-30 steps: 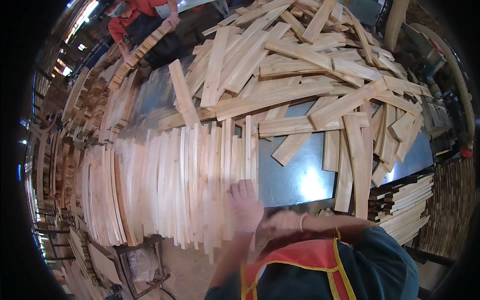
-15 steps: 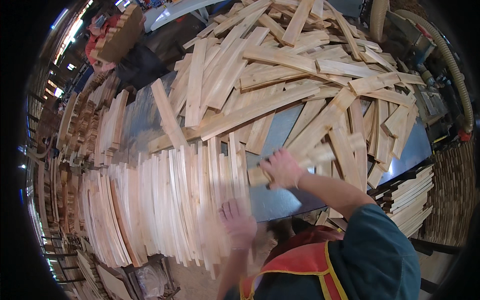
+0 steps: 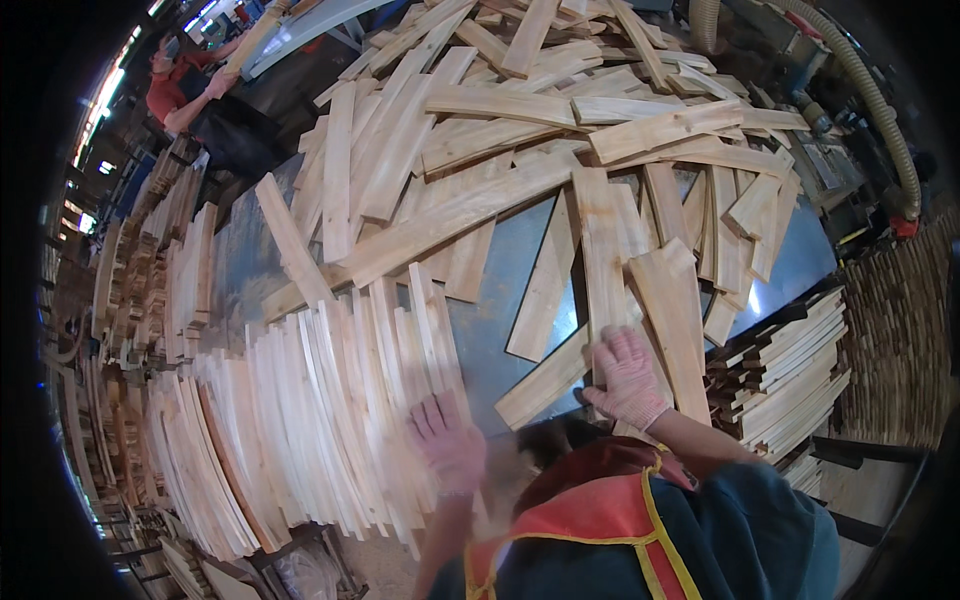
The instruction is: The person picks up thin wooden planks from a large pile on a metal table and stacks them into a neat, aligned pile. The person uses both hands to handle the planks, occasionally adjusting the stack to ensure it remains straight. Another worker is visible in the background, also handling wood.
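My left hand [image 3: 447, 445], in a pale pinkish glove, lies with fingers stretched against the right end of a long row of wooden boards [image 3: 330, 420] standing on edge side by side. My right hand [image 3: 628, 380], gloved alike, is closed on the near end of a wooden board [image 3: 601, 250] that points away from me across the loose pile. Its thumb is at the board's left side, its fingers over the face; the grip underneath is hidden. Left of this hand a shorter-looking board [image 3: 545, 378] lies slanted on the metal tabletop [image 3: 505, 270].
A large jumbled heap of loose boards [image 3: 500, 110] covers the table's far side. Stacked boards [image 3: 780, 375] stand at the right, more stacks at the left. A ribbed hose [image 3: 890, 130] hangs at the far right. A person in red [image 3: 175, 95] handles wood at the far left.
My right hand has moved right and nearer, away from the row; the board in it has swung from crosswise to pointing away. My left hand stays by the row's end. The view has shifted.
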`<state>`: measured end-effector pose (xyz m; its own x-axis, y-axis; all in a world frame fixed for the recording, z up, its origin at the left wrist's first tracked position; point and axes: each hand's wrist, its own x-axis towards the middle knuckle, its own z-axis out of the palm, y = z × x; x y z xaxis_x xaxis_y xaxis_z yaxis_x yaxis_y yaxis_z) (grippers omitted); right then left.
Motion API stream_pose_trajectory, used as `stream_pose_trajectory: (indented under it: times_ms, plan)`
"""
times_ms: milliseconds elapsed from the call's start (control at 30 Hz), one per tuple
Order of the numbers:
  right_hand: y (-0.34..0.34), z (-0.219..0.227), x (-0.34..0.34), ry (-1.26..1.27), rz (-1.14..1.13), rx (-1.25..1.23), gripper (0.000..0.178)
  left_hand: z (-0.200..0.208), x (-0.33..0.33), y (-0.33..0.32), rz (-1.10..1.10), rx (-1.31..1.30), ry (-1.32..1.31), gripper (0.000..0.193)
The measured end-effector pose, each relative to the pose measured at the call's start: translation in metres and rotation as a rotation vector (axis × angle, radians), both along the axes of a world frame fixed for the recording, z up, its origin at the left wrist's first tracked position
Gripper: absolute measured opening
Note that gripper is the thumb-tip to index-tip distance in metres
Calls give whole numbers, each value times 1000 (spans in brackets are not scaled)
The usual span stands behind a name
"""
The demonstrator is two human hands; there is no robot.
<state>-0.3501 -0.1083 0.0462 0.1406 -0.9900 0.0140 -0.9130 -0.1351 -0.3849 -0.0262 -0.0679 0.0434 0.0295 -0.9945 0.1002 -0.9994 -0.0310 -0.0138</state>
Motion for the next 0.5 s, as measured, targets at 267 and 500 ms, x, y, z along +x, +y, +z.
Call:
stream_pose_trajectory:
  times_ms: [267,500]
  plan:
    - [23,15,-48,-1013,-491,266,88,-11,-72,-24,-360,333,200,96]
    - [97,-11,-90,-176,-573,9,88,-43,-75,-32,-353,362,139,101]
